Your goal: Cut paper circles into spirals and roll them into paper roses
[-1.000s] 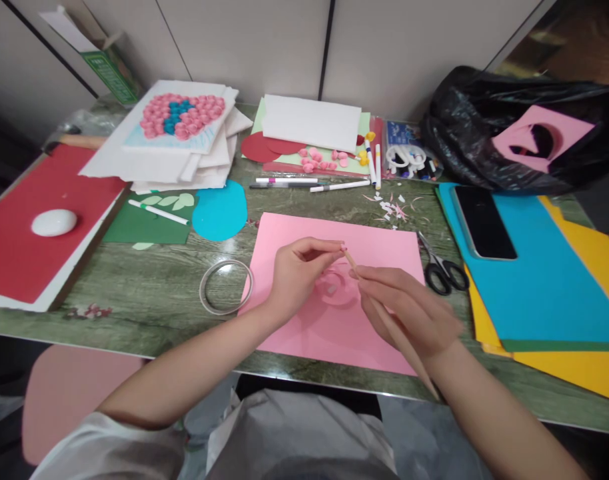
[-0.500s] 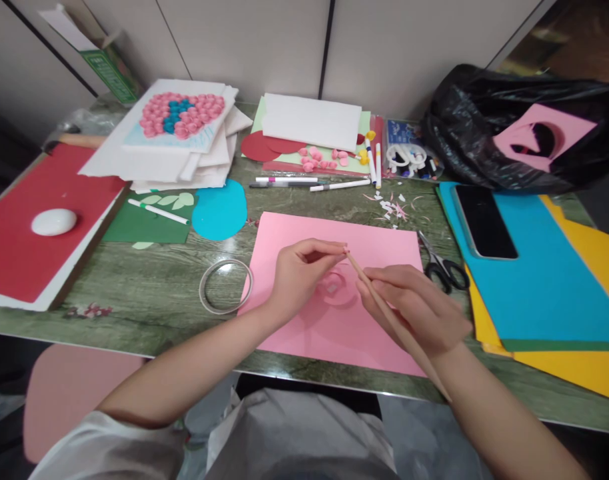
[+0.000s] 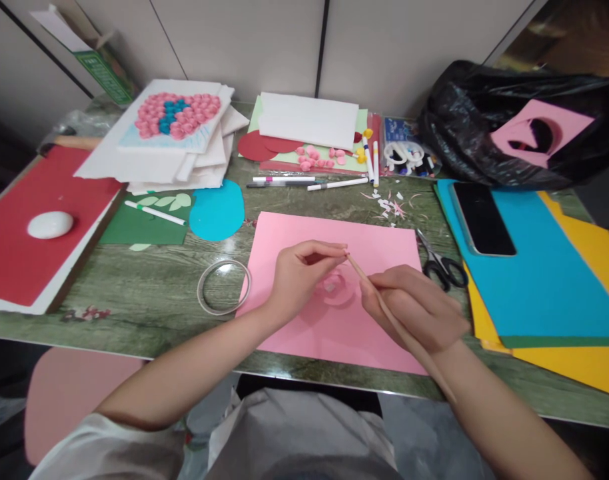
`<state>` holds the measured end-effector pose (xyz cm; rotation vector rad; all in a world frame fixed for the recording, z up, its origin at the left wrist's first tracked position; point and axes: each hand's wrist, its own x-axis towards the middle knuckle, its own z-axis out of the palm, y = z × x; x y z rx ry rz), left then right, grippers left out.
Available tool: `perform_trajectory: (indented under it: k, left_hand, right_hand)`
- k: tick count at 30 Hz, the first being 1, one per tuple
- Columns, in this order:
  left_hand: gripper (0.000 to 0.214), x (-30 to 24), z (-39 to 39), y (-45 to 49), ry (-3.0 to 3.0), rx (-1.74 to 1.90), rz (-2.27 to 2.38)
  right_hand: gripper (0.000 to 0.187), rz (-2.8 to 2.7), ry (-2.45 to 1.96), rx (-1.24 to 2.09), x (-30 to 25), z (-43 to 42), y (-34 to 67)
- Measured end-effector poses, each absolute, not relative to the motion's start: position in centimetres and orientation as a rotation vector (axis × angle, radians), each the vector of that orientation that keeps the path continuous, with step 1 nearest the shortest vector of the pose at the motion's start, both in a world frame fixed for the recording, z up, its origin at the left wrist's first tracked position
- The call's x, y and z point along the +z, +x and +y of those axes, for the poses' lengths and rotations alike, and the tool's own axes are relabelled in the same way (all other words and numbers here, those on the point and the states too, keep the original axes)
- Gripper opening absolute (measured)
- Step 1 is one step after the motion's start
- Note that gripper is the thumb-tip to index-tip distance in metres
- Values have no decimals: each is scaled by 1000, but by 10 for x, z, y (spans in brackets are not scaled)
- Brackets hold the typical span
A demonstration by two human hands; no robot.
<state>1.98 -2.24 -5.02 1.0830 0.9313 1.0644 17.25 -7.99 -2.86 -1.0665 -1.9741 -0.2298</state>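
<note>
My left hand (image 3: 302,270) is closed in a pinch over the pink sheet (image 3: 289,333). Its fingertips grip the end of a pink paper strip (image 3: 340,293), which curls in a spiral below the hand. My right hand (image 3: 417,303) is wrapped around a thin wooden stick (image 3: 384,308) that slants from my wrist up to the left fingertips. The stick's tip meets the paper there; the exact contact is too small to see. Just right of the sheet lie black-handled scissors (image 3: 440,267), and a roll of tape (image 3: 223,287) rests by its left edge.
Behind the sheet are markers (image 3: 284,179), paper scraps (image 3: 389,203) and small pink paper rolls (image 3: 314,159). A phone (image 3: 484,217) lies on blue paper (image 3: 544,287) at right, near a black plastic bag (image 3: 464,133). Left are red paper (image 3: 29,260) and a white mouse (image 3: 50,225).
My right hand has turned slightly around the stick, its fingers shifting a little. My left hand keeps its pinch in nearly the same place. The whole view has moved slightly.
</note>
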Motion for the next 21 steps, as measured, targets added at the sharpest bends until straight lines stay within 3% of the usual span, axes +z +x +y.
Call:
perform_trajectory:
  k: [12, 17, 21]
  left_hand:
    - [7, -50, -22, 20, 1110, 1050, 946]
    - [7, -50, -21, 19, 1099, 1071, 936]
    - [6, -50, -20, 19, 1084, 1096, 931]
  right_hand:
    - [21, -2008, -1316, -292, -20, -76, 170]
    - [8, -2022, -1213, -121, -22, -78, 172]
    - [10, -2004, -1242, -31, -24, -78, 172]
